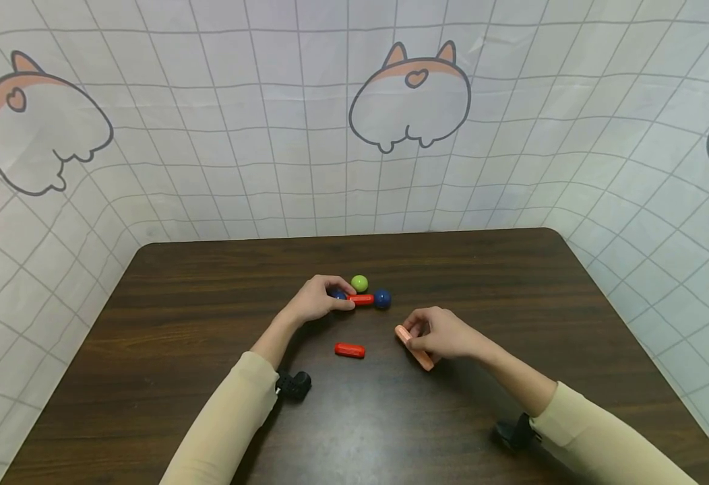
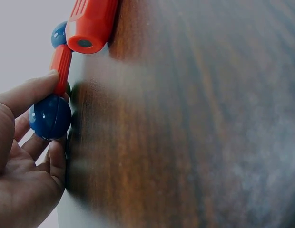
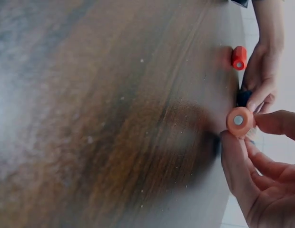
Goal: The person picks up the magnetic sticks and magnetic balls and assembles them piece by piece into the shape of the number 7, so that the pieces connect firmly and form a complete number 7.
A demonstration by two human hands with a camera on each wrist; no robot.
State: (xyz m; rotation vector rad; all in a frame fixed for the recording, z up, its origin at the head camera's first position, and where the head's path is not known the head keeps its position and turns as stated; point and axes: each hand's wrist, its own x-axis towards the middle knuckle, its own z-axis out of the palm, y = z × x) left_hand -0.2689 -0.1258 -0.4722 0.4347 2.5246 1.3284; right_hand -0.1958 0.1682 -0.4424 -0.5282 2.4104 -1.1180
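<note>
My left hand (image 1: 323, 298) pinches a red magnetic rod (image 1: 362, 299) near its left end, where a blue ball (image 2: 51, 117) sits against it. At the rod's right end is a second blue ball (image 1: 382, 299). A green ball (image 1: 359, 283) lies just behind the rod. My right hand (image 1: 443, 332) pinches an orange magnetic rod (image 1: 415, 348), held at a slant, between thumb and fingers. In the right wrist view a round silver magnet shows in the end of the orange rod (image 3: 238, 120).
A loose red rod (image 1: 350, 350) lies on the dark wooden table (image 1: 209, 323) between the two forearms. Behind the table hangs a white gridded cloth (image 1: 306, 135) with cartoon figures. Each wrist wears a black camera, such as the left one (image 1: 294, 386).
</note>
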